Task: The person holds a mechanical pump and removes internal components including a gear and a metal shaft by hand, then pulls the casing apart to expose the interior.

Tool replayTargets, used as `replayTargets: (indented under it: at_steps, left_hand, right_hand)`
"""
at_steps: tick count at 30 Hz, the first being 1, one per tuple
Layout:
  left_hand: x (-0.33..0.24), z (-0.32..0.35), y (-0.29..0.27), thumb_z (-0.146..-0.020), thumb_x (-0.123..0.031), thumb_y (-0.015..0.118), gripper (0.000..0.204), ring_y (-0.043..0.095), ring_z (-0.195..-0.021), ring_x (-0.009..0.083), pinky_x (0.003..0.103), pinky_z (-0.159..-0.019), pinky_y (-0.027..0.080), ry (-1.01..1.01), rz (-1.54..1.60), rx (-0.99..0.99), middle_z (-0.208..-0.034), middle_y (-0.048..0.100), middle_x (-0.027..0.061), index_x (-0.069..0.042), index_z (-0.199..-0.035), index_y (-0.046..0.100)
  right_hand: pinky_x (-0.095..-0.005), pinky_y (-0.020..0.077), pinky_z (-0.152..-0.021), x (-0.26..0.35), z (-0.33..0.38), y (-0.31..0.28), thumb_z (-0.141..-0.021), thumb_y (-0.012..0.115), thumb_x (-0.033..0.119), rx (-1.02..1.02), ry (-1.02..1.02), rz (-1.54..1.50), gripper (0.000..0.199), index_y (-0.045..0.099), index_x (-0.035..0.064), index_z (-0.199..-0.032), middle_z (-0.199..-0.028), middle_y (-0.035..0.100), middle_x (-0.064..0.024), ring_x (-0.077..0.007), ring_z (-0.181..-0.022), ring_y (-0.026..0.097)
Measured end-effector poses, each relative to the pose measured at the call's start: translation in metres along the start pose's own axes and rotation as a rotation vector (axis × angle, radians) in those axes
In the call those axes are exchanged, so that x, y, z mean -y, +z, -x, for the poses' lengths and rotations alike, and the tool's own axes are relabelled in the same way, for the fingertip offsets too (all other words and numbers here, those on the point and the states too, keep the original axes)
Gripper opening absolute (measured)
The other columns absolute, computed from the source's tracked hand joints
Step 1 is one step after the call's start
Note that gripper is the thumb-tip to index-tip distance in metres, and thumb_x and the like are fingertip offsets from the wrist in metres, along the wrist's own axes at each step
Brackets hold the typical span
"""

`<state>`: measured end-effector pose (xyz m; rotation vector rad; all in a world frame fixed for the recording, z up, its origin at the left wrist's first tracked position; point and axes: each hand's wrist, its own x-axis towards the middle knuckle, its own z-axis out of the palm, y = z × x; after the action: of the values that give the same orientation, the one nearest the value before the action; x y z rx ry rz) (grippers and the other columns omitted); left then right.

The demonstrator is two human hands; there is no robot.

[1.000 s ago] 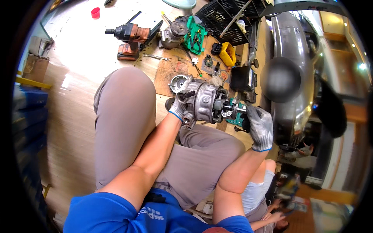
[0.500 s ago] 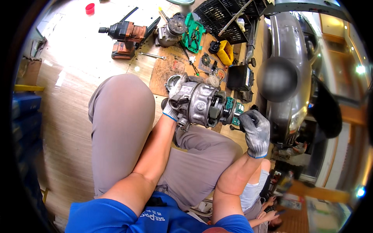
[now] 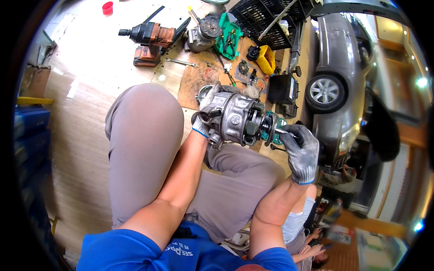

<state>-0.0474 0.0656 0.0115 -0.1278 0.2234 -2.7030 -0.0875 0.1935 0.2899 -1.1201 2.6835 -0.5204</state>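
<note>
My gloved left hand [image 3: 201,125] grips a partly opened metal compressor [image 3: 235,118] from its left side, holding it above my lap. Much of that hand is hidden behind the housing. A shaft with a spring and a thin round plate [image 3: 273,128] sticks out of the compressor's right end. Close to this plate, my gloved right hand [image 3: 302,150] pinches a slim silvery tool [image 3: 285,131], its tip pointing at the shaft end. The tool's exact kind cannot be made out. Green plastic pieces [image 3: 281,123] show behind the plate.
On the floor beyond lie a cordless impact wrench [image 3: 151,38], a spanner [image 3: 181,62], another compressor [image 3: 203,35] and a green tool case [image 3: 229,38]. A yellow container [image 3: 266,61], a black battery [image 3: 282,89] and black crates [image 3: 260,20] stand farther right. A car [image 3: 337,49] is parked beyond.
My right hand has shifted slightly right, and the slim silvery tool in its fingers now shows. The compressor has turned a little, exposing the spring and shaft more.
</note>
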Motion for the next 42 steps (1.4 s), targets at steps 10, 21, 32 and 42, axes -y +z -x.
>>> replayTargets:
  at_steps: [10, 21, 32, 42]
  left_hand:
    - [0.000, 0.005, 0.008, -0.108, -0.052, 0.029, 0.061, 0.069, -0.106, 0.0318, 0.046, -0.099, 0.055, -0.079, 0.017, -0.048, -0.116, 0.071, 0.0175, -0.003, -0.120, 0.063]
    - [0.007, -0.003, -0.008, -0.106, -0.056, 0.034, 0.063, 0.070, -0.105, 0.0347, 0.048, -0.097, 0.056, -0.126, 0.140, -0.046, -0.117, 0.071, 0.0197, -0.001, -0.122, 0.063]
    - [0.006, 0.000, -0.002, -0.106, -0.051, 0.042, 0.057, 0.070, -0.107, 0.0358, 0.048, -0.098, 0.056, -0.095, 0.166, 0.026, -0.120, 0.070, 0.0213, 0.000, -0.124, 0.062]
    - [0.005, 0.004, 0.016, -0.110, -0.046, 0.029, 0.057, 0.070, -0.102, 0.0332, 0.047, -0.100, 0.054, -0.050, 0.016, -0.075, -0.110, 0.072, 0.0169, -0.002, -0.114, 0.063]
  right_hand:
    - [-0.0286, 0.0510, -0.066, -0.023, -0.005, -0.001, -0.090, 0.071, 0.009, 0.038, -0.005, -0.020, 0.012, 0.072, -0.0022, -0.094, -0.085, 0.071, -0.0098, -0.0184, -0.069, 0.064]
    - [-0.0341, 0.0522, -0.059, -0.028, 0.000, -0.006, -0.083, 0.075, 0.008, 0.089, -0.193, 0.233, 0.007, 0.077, 0.0109, -0.089, -0.085, 0.071, -0.0098, -0.0252, -0.069, 0.068]
    - [-0.0351, 0.0537, -0.061, -0.012, 0.002, -0.003, -0.082, 0.077, 0.012, 0.029, -0.285, 0.242, 0.006, 0.077, 0.0096, -0.088, -0.083, 0.069, -0.0091, -0.0253, -0.071, 0.069]
    - [-0.0343, 0.0536, -0.064, 0.000, 0.006, -0.001, -0.081, 0.081, 0.012, -0.012, -0.100, 0.122, 0.018, 0.070, 0.0000, -0.088, -0.083, 0.070, -0.0126, -0.0254, -0.069, 0.069]
